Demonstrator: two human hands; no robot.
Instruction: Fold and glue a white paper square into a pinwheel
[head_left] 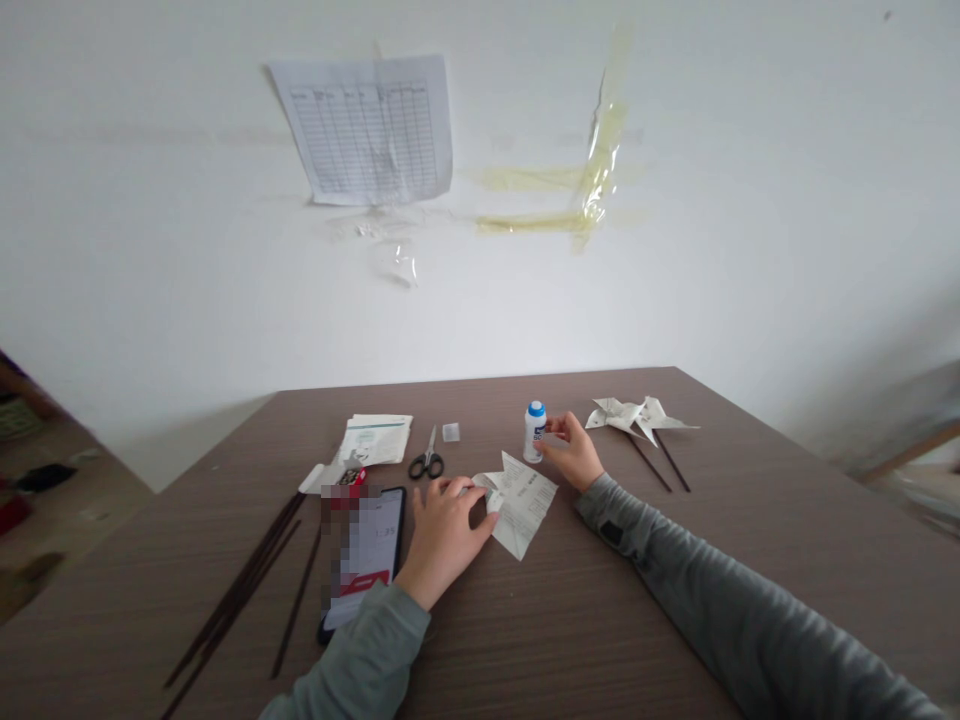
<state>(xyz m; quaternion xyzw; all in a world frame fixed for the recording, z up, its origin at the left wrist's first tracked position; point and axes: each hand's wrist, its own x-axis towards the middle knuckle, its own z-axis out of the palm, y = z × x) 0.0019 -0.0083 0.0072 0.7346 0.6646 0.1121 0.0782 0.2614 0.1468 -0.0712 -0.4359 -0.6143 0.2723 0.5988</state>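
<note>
My left hand [444, 535] lies on the table with its fingers curled over the left edge of a folded printed paper [521, 502], pressing it down. My right hand [574, 452] reaches forward and its fingers close round a small white glue bottle with a blue cap [535, 431], which stands upright just behind the paper. Both forearms wear grey sleeves.
A phone [364, 560] lies left of my left hand, with dark thin sticks [240, 590] further left. Scissors [427, 462], a paper stack [375, 437] and a small clear square [451, 432] sit behind. Two finished paper pinwheels on sticks [637, 418] lie at the right. The wall stands behind the table.
</note>
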